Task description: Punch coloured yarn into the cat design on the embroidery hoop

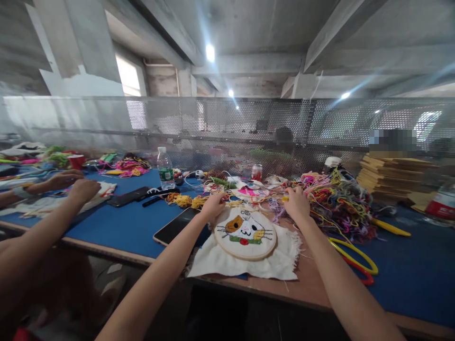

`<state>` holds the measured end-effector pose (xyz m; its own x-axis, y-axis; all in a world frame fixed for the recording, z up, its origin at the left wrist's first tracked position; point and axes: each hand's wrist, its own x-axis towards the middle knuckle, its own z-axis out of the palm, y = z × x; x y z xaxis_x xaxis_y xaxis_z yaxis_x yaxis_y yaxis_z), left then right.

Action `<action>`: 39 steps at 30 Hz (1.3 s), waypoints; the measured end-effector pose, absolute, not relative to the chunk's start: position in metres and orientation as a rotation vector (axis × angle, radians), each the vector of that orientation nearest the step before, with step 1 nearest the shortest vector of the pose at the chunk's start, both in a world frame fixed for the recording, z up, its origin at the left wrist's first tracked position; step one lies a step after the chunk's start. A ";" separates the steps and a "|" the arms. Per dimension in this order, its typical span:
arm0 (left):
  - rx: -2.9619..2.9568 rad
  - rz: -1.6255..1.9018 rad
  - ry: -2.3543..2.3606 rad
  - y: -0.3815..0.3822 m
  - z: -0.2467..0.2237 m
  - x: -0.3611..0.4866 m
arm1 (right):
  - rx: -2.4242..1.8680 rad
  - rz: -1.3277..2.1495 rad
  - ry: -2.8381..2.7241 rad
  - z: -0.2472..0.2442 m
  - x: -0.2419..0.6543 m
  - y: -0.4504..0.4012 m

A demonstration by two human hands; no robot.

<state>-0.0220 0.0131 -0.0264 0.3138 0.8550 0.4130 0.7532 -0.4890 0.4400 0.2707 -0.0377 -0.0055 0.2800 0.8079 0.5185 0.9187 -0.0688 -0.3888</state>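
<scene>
A round embroidery hoop (245, 258) lies on the table edge in front of me, stretching white cloth (208, 266) with frayed edges. The cloth bears a stitched cat face (246, 230) with orange and yellow patches, a green collar and a red spot. At the hoop's upper left is my left hand (214, 205), fingers curled together; what they pinch is hidden. My right hand (297, 202) is up and right of the hoop, beside the yarn heap (336, 203). Its fingers are closed on a small yellow stick-like tool (285, 199), mostly covered by the hand.
Left of the hoop lies a dark tablet or phone (177, 225). A water bottle (165, 169), yellow yarn (181, 200) and a can (256, 172) stand or lie behind. To the right are yellow scissors (369, 265) and stacked packets (387, 175). Another person's hands (83, 189) work at left.
</scene>
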 end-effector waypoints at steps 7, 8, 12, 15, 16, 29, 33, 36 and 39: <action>2.441 0.861 1.527 0.012 -0.026 -0.022 | -1.827 0.074 -2.142 -0.020 0.241 -0.035; 2.439 0.865 1.531 0.012 -0.026 -0.022 | -1.842 0.075 -2.155 -0.024 0.237 -0.035; 2.431 0.924 1.518 0.011 -0.027 -0.021 | -1.844 0.095 -2.174 -0.034 0.231 -0.034; 2.444 0.923 1.513 0.010 -0.027 -0.021 | -1.869 0.091 -2.137 -0.034 0.233 -0.033; 2.449 0.917 1.513 0.010 -0.027 -0.022 | -1.884 0.082 -2.115 -0.035 0.233 -0.032; 2.687 0.965 1.300 -0.011 -0.015 0.013 | -1.781 -0.113 -2.047 -0.030 0.236 -0.029; 2.418 1.160 0.982 -0.023 -0.001 0.049 | -1.405 -0.166 -2.028 -0.015 0.231 -0.033; 2.002 1.113 0.752 -0.024 -0.001 0.065 | -1.264 -0.193 -1.999 -0.008 0.224 -0.039; 1.725 0.950 0.692 -0.019 -0.008 0.062 | -1.232 -0.237 -1.977 -0.006 0.224 -0.042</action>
<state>0.0621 -0.0194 -0.0082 0.5265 0.8052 0.2731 0.0139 -0.3293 0.9441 0.2238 -0.0421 -0.0064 -0.2269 0.6811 0.6962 0.8265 0.5127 -0.2323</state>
